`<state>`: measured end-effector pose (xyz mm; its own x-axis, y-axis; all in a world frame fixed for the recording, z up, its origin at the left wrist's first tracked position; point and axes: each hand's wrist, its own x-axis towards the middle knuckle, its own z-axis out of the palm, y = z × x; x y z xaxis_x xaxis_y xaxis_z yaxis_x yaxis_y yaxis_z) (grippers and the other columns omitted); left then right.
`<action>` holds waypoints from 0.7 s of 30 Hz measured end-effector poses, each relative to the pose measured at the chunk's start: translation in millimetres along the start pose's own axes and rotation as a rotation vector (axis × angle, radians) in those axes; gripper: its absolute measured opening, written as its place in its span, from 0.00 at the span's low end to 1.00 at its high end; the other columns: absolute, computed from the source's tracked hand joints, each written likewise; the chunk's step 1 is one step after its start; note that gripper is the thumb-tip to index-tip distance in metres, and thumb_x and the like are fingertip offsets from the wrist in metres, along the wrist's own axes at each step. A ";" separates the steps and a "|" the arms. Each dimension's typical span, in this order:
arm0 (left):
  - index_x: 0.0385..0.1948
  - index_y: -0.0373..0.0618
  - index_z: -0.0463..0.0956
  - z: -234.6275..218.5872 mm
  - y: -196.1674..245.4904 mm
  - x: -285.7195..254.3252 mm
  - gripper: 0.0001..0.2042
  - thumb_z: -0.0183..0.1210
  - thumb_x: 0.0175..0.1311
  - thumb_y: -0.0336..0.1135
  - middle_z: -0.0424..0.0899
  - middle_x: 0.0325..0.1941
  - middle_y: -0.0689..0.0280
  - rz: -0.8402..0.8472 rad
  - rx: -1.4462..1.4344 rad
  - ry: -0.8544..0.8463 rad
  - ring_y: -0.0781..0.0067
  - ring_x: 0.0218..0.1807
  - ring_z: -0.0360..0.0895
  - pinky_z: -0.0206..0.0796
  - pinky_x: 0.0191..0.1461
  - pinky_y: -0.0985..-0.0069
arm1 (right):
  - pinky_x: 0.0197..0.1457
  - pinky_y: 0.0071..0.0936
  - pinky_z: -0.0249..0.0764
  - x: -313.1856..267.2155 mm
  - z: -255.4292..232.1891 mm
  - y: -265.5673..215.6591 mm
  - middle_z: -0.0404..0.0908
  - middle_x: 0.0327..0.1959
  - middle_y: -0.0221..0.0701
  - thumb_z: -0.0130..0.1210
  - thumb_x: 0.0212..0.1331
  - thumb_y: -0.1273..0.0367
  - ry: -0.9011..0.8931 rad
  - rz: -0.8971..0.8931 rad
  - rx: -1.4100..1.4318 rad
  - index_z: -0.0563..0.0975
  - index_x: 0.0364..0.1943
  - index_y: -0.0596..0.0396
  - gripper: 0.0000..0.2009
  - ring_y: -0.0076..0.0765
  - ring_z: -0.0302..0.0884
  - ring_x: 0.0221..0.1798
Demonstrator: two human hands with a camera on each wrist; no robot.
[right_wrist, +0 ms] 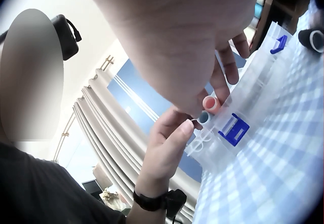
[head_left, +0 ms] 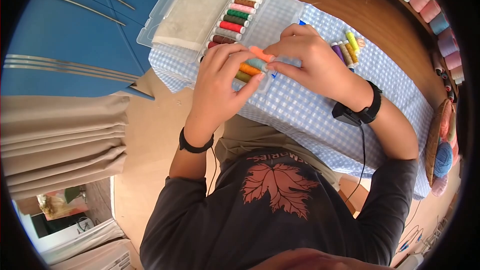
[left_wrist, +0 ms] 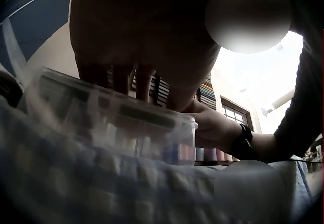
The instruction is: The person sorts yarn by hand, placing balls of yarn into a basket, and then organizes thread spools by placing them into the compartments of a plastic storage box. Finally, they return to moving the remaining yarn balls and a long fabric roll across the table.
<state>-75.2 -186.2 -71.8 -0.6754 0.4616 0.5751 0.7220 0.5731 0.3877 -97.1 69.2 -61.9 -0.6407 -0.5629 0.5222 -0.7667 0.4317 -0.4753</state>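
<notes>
My right hand [head_left: 312,57] pinches a coral thread spool [head_left: 260,54] by its right end, over the front part of a clear plastic case [head_left: 282,12]. Beside it lie a light blue spool [head_left: 257,64], an orange spool [head_left: 249,68] and an olive spool [head_left: 243,76]. My left hand [head_left: 217,72] reaches over the case, its thumb extended along the ends of these spools and its fingers down among them. In the right wrist view, the hollow ends of the coral spool [right_wrist: 210,104] and light blue spool [right_wrist: 204,117] show near the left thumb. The palm hides parts of the row.
Several spools [head_left: 232,27] fill a row in the case, whose lid [head_left: 187,12] lies open leftward. Loose spools [head_left: 346,52] lie on the checked cloth [head_left: 320,100] to the right. Thread cones [head_left: 420,0] line the table's far edge; a yarn basket [head_left: 434,142] stands at right.
</notes>
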 end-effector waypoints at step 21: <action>0.54 0.45 0.88 8.5 5.8 -2.7 0.15 0.70 0.68 0.36 0.86 0.65 0.66 0.073 0.144 -0.075 0.53 0.69 0.78 0.67 0.71 0.56 | 0.46 0.44 0.84 4.4 -72.2 25.5 0.91 0.40 0.43 0.66 0.63 0.77 -0.050 0.135 -0.220 0.87 0.42 0.61 0.06 0.50 0.90 0.39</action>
<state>-70.5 -178.3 -77.3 -0.6350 0.5519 0.5405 0.7443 0.6244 0.2368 -122.6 128.6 -20.6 -0.7390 -0.5215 0.4265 -0.6686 0.6450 -0.3699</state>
